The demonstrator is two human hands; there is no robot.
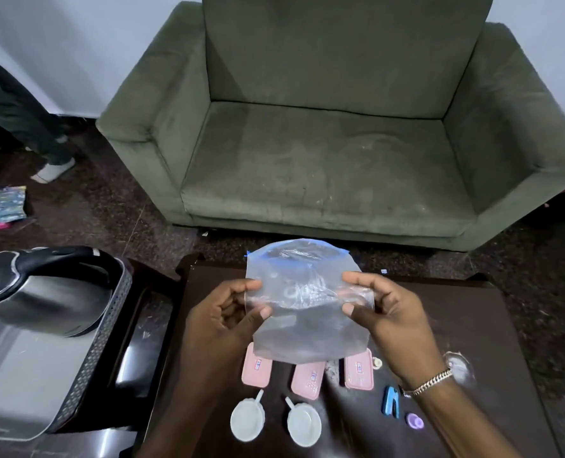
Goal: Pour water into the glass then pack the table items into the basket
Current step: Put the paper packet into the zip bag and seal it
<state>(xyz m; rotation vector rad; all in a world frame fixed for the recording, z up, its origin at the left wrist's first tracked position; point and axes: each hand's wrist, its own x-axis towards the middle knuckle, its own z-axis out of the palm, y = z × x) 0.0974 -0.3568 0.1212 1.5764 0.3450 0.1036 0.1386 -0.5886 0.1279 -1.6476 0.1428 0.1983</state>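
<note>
A clear plastic zip bag with a blue seal is held above the dark table. My left hand pinches its left edge and my right hand pinches its right edge. Below the bag lie three pink rectangular cases, partly hidden by it. Two small white cups with handles stand near the table's front. A steel kettle with a black handle sits in a grey perforated basket at the left.
A blue clip, a purple round piece and a clear glass lie by my right wrist. A green armchair stands beyond the table. A person's leg and shoe are at the far left, near a patterned pouch.
</note>
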